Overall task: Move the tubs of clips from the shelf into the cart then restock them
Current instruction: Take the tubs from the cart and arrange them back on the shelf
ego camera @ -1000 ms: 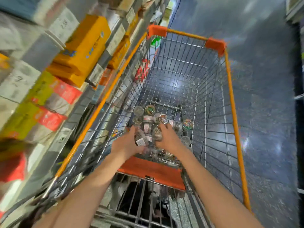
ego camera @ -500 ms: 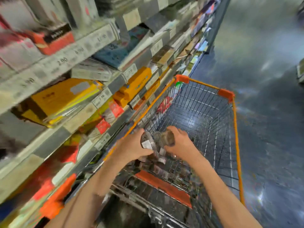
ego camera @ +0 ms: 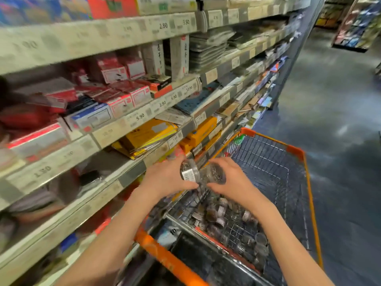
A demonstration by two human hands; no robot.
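Both hands are raised above the near end of the orange-rimmed wire cart (ego camera: 296, 153). My left hand (ego camera: 165, 178) grips a clear tub of clips (ego camera: 188, 172) with a white label. My right hand (ego camera: 235, 180) grips a second clear tub of clips (ego camera: 215, 174) pressed against the first one. Several more tubs of clips (ego camera: 218, 213) lie in a heap on the cart's wire floor, below the hands. The shelf (ego camera: 115, 182) runs along the left, close to my left hand.
The shelving on the left carries red and white boxes (ego camera: 123, 96), yellow packs (ego camera: 148, 135) and price labels along the shelf edges. The orange cart handle (ego camera: 165, 256) crosses below my forearms. Dark aisle floor (ego camera: 340, 120) lies to the right, with another rack (ego camera: 356, 23) far off.
Both hands rose out of the cart basket, each with a tub, and shifted left toward the shelf. The view tilted up from the cart to the shelves.
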